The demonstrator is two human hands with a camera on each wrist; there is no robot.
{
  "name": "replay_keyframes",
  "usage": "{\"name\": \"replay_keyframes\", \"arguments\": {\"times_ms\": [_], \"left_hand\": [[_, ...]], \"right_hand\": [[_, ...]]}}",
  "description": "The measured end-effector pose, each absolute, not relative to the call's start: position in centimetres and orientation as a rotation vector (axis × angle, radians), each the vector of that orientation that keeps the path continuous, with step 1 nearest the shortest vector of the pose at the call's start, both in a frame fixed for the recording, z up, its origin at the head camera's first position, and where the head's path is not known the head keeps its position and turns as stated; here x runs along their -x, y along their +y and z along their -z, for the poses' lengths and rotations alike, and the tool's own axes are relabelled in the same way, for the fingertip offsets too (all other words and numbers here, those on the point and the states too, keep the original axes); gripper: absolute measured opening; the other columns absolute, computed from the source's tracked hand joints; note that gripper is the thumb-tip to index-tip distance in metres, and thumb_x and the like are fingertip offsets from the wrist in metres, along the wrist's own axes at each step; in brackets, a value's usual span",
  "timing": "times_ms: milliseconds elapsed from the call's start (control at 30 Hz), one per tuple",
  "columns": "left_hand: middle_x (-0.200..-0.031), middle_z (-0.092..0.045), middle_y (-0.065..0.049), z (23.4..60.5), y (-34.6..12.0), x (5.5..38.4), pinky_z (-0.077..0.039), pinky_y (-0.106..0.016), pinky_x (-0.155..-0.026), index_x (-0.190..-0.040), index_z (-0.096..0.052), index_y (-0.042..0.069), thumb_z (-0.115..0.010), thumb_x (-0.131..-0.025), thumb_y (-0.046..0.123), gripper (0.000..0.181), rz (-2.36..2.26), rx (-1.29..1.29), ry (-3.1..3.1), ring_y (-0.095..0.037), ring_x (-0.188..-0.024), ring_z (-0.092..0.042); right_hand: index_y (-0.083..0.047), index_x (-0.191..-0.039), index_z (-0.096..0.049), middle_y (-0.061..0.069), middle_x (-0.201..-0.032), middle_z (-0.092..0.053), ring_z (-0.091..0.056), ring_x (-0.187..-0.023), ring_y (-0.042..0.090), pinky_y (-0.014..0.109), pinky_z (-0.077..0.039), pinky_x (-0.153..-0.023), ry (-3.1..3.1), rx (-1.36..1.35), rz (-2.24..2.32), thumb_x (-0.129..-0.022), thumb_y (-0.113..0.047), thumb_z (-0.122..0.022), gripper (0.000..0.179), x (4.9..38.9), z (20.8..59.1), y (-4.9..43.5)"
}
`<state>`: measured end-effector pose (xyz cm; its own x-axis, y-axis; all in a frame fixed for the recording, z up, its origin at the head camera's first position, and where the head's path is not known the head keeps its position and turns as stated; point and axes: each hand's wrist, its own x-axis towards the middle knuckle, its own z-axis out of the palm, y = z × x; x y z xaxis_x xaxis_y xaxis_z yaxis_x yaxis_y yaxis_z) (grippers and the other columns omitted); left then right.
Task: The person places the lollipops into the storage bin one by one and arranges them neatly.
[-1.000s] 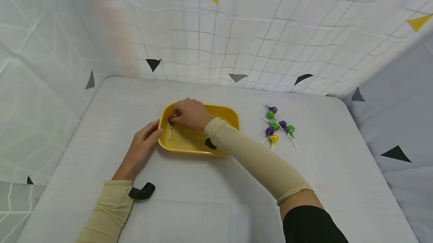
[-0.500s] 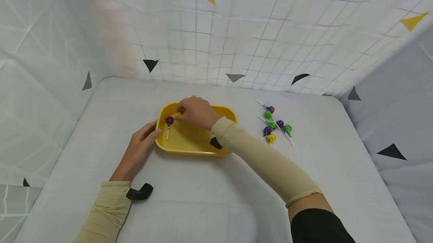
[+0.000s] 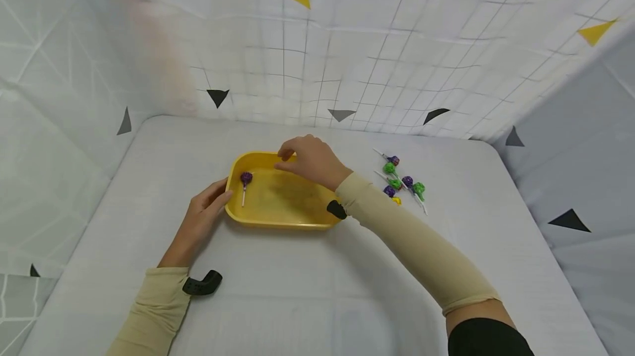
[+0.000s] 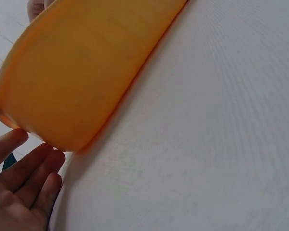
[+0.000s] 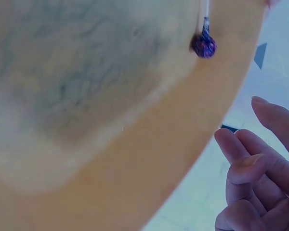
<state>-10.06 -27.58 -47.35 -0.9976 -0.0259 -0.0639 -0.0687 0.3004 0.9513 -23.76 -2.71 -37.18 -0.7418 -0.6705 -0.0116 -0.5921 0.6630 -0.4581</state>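
Right hand (image 3: pixel 316 162), fingers released, has moved rightward; purple lollipop (image 3: pixel 246 178) seems placed; lollipop pile (image 3: pixel 390 168), count uncertain, likely next; left hand (image 3: pixel 199 217), fingers unclenched, touches tray (image 3: pixel 273 201).

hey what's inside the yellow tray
One purple-wrapped lollipop lies in the yellow tray, near its left end. In the head view, the right hand and sleeve cover part of the right end, so anything there is hidden.

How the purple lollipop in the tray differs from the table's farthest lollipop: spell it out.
The tray lollipop lies in the yellow tray; the farthest lollipop lies on the white table. The tray lollipop's stick points toward the tray's near side; the farthest lollipop's points back and left. Both have white sticks and purple on their wrappers.
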Motion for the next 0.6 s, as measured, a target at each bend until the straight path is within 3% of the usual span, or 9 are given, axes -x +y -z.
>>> {"name": "replay_keyframes", "arguments": {"times_ms": [67,267,367,600], "left_hand": [[-0.161,-0.047,-0.008,47.3,-27.6,10.0,-0.039,-0.012,-0.114,-0.156,-0.046,0.015,-0.052,-0.108,0.045,0.058,-1.832,0.09,2.505,-0.024,-0.15,-0.042],[-0.162,-0.046,-0.008,47.2,-27.5,9.9,-0.036,-0.047,-0.125,-0.157,-0.045,0.015,-0.051,-0.108,0.044,0.057,-1.813,0.089,2.524,-0.025,-0.151,-0.041],[-0.161,-0.047,-0.008,47.2,-27.5,9.9,-0.036,-0.046,-0.124,-0.156,-0.046,0.015,-0.051,-0.108,0.043,0.056,-1.81,0.094,2.528,-0.025,-0.151,-0.041],[-0.16,-0.048,-0.008,47.3,-27.5,10.0,-0.038,-0.029,-0.122,-0.156,-0.047,0.015,-0.052,-0.108,0.042,0.055,-1.823,0.089,2.521,-0.024,-0.15,-0.042]], "right_hand": [[-0.01,-0.115,-0.078,0.002,-0.11,-0.079,-0.073,-0.108,0.025,0.037,-0.059,-0.096,2.705,1.026,0.671,-0.095,-0.036,-0.076,0.033,23.7,36.9,-1.8],[-0.012,-0.115,-0.078,0.0,-0.106,-0.08,-0.072,-0.092,0.021,0.036,-0.058,-0.089,2.749,1.002,0.705,-0.095,-0.037,-0.076,0.032,23.7,36.5,0.8],[-0.013,-0.115,-0.078,0.0,-0.107,-0.079,-0.068,-0.083,0.019,0.035,-0.057,-0.082,2.761,0.964,0.709,-0.095,-0.038,-0.075,0.032,23.7,36.3,2.0],[-0.014,-0.116,-0.078,0.001,-0.109,-0.079,-0.065,-0.079,0.019,0.031,-0.057,-0.071,2.794,0.864,0.693,-0.095,-0.041,-0.074,0.034,23.2,35.8,4.5]]}}
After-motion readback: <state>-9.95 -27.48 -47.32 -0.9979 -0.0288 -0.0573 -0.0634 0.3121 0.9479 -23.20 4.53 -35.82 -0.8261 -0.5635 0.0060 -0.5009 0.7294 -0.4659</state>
